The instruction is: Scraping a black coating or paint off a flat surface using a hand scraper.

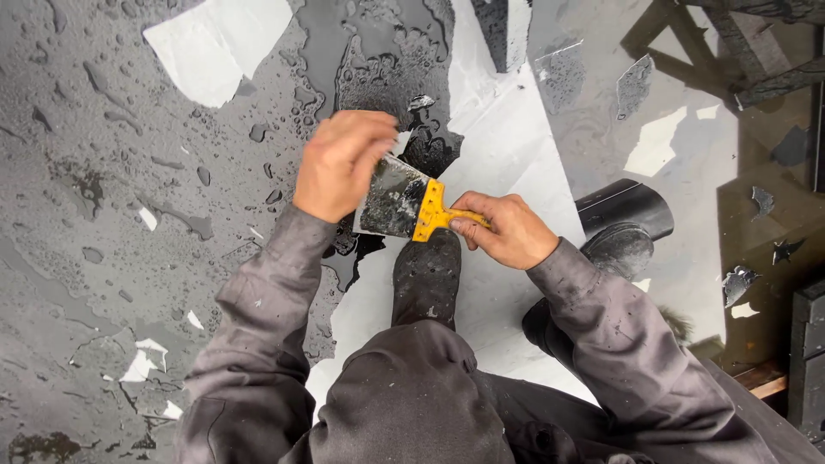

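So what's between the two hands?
In the head view, the scraper spans the gap: the right hand grips its yellow handle and the left hand presses on the far edge of its dirty metal blade.

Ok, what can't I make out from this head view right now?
- Scraper: the blade's front edge is hidden under the left hand; whether it touches the floor can't be told.
- Handle: its rear end is covered by the right hand.
- Left fingertips: curled under the hand, out of sight.
- Boot: its upper part is hidden by the knee.
- Black tube: its lower end sits behind the right sleeve.
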